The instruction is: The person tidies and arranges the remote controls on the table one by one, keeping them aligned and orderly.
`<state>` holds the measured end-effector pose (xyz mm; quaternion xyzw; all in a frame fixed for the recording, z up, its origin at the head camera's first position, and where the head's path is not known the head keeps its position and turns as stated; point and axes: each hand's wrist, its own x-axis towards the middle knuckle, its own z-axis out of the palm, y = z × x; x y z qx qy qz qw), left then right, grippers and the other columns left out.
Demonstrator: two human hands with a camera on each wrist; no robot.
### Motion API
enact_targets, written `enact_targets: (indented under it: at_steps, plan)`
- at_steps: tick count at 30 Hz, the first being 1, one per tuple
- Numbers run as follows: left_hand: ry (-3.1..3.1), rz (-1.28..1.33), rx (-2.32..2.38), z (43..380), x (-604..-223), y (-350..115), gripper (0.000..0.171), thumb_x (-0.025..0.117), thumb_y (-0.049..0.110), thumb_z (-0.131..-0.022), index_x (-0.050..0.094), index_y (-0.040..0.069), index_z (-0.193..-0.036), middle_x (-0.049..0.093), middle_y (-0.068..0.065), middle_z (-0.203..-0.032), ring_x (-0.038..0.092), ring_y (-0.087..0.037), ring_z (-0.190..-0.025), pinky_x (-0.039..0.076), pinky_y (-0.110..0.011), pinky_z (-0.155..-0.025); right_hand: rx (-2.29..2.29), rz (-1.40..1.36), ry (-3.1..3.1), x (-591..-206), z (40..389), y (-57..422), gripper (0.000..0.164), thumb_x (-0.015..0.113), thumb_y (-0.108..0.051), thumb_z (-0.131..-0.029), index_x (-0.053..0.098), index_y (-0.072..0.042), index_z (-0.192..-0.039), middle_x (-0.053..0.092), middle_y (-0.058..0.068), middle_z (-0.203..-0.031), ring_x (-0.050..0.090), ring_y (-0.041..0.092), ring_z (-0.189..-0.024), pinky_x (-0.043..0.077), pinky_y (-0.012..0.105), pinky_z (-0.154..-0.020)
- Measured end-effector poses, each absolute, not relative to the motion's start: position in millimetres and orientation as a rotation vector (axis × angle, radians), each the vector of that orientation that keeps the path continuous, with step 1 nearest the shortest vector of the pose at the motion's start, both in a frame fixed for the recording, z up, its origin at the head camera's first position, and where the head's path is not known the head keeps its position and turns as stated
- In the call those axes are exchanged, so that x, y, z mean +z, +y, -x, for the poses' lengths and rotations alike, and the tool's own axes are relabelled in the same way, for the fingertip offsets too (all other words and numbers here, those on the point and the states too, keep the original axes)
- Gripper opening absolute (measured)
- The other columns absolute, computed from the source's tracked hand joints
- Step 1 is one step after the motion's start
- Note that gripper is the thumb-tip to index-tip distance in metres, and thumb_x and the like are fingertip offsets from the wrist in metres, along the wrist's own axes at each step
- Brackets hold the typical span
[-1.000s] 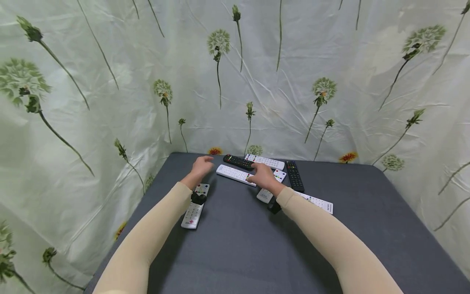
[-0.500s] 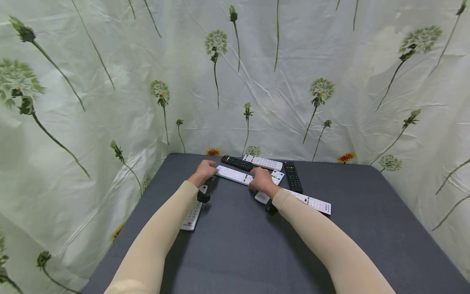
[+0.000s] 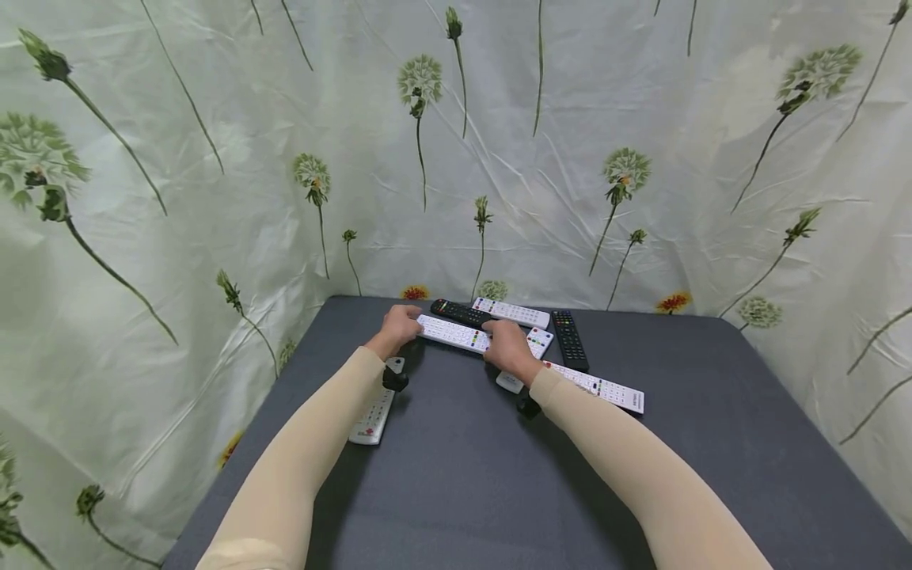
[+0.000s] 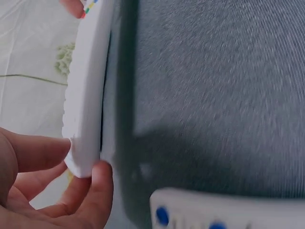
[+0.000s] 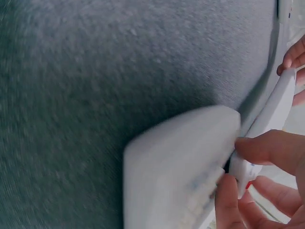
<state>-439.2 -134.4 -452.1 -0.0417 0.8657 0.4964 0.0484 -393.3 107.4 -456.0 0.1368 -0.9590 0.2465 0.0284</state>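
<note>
A long white remote control [image 3: 450, 333] with coloured buttons is held between my two hands at the far part of the table. My left hand [image 3: 397, 328] pinches its left end, thumb on one face and fingertips around the other in the left wrist view. At the opposite end, my right hand [image 3: 509, 347] grips it between thumb and fingers. In the left wrist view a dark shadow strip runs along the held remote [image 4: 88, 90]. Under my right hand lies a slanted white remote [image 3: 539, 341], partly hidden by the hand. Another white remote [image 3: 369, 421] lies below my left wrist.
Behind the held remote lie a black remote [image 3: 458, 312] and a white one [image 3: 513, 312]. A second black remote [image 3: 570, 342] and a white one [image 3: 613, 393] lie to the right. The grey table [image 3: 456, 491] ends at a floral curtain [image 3: 556, 158].
My left hand has come right and taken hold of the white remote's left end. My right hand has closed on its other end, and the remote has shifted slightly upward in the head view.
</note>
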Motion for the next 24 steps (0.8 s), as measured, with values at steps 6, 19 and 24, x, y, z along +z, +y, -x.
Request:
enact_targets:
  at_steps: [6, 19, 24]
  plan:
    - [2.463, 0.108, 1.714, 433.4, -442.9, -148.9, 0.046, 0.059, -0.008, -0.093, 0.058, -0.002, -0.139, 0.061, -0.024, -0.125, 0.064, -0.023, -0.092, 0.058, -0.041, -0.085, 0.776, -0.521, -2.869, -444.2, 394.6, 112.4, 0.062, 0.070, 0.007, -0.075, 0.063, -0.004, -0.136, 0.068, 0.013, -0.107, 0.047, 0.018, -0.068, 0.033, 0.032, -0.057]
    - [2.202, 0.002, 1.864, 415.2, -422.0, -178.1, 0.043, 0.063, -0.006, -0.095, 0.054, -0.006, -0.137, 0.059, -0.019, -0.114, 0.064, -0.027, -0.092, 0.048, -0.054, -0.100, 1.466, -0.304, -2.736, -429.4, 384.3, 124.0, 0.062, 0.081, -0.008, -0.084, 0.059, -0.009, -0.142, 0.066, 0.015, -0.120, 0.063, 0.031, -0.109, 0.056, 0.041, -0.082]
    - [2.200, -0.041, 1.804, 405.8, -415.9, -184.3, 0.043, 0.064, -0.002, -0.095, 0.055, -0.004, -0.136, 0.060, -0.018, -0.112, 0.061, -0.039, -0.109, 0.047, -0.054, -0.101, 1.790, -0.169, -2.577, -422.7, 383.0, 125.8, 0.060, 0.078, -0.005, -0.087, 0.058, -0.008, -0.143, 0.063, 0.019, -0.118, 0.062, 0.030, -0.108, 0.056, 0.042, -0.087]
